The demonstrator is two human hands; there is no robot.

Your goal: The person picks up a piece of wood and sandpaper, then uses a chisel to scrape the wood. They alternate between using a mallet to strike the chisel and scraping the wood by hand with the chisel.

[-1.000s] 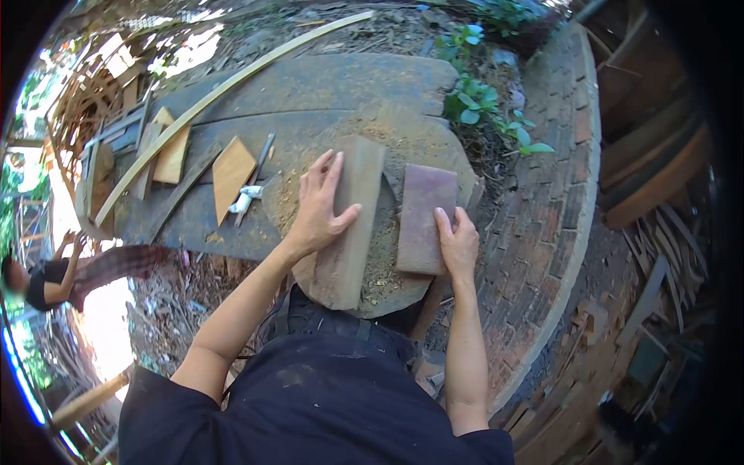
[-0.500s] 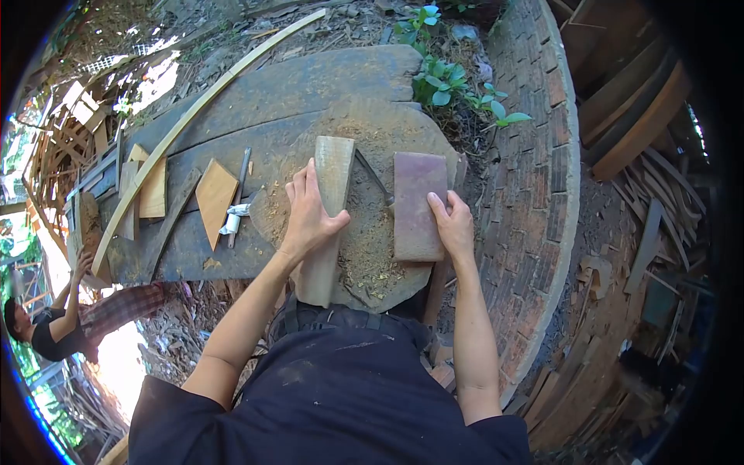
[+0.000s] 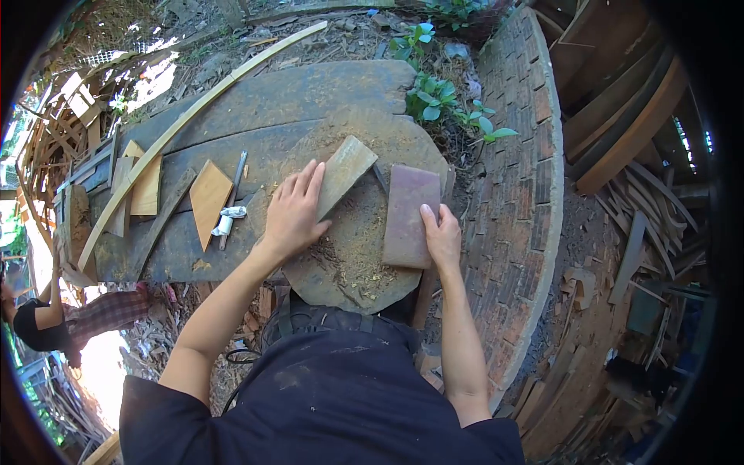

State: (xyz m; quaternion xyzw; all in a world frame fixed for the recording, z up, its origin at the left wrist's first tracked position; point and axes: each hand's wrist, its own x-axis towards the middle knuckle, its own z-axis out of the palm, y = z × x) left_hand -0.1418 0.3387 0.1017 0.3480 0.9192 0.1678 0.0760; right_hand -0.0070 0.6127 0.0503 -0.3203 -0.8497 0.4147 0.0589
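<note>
My left hand (image 3: 294, 209) lies over a pale, weathered wooden block (image 3: 349, 169), its fingers along the near side and its thumb to the right. The block slants up to the right; its lower part is hidden by the hand. With thumb and fingers, my right hand (image 3: 443, 239) grips the right edge of a flat purplish rectangular block (image 3: 411, 209), held nearly upright in view. Between the two blocks a thin dark bar (image 3: 380, 179) shows in part. Beneath lies a rounded worktop slab (image 3: 310, 273) scattered with sawdust and shavings.
To the left, on the plank bench (image 3: 287, 93), are a kite-shaped wooden piece (image 3: 211, 198), a crumpled white tube (image 3: 226, 219) and a long curved strip (image 3: 186, 116). A brick wall (image 3: 523, 178) curves along the right. Another person (image 3: 58, 322) stands at far left.
The wooden block has turned clockwise and been drawn up from its near end, my left hand moving with it. My right hand keeps hold of the purplish block, which tilts slightly. The whole view has shifted slightly.
</note>
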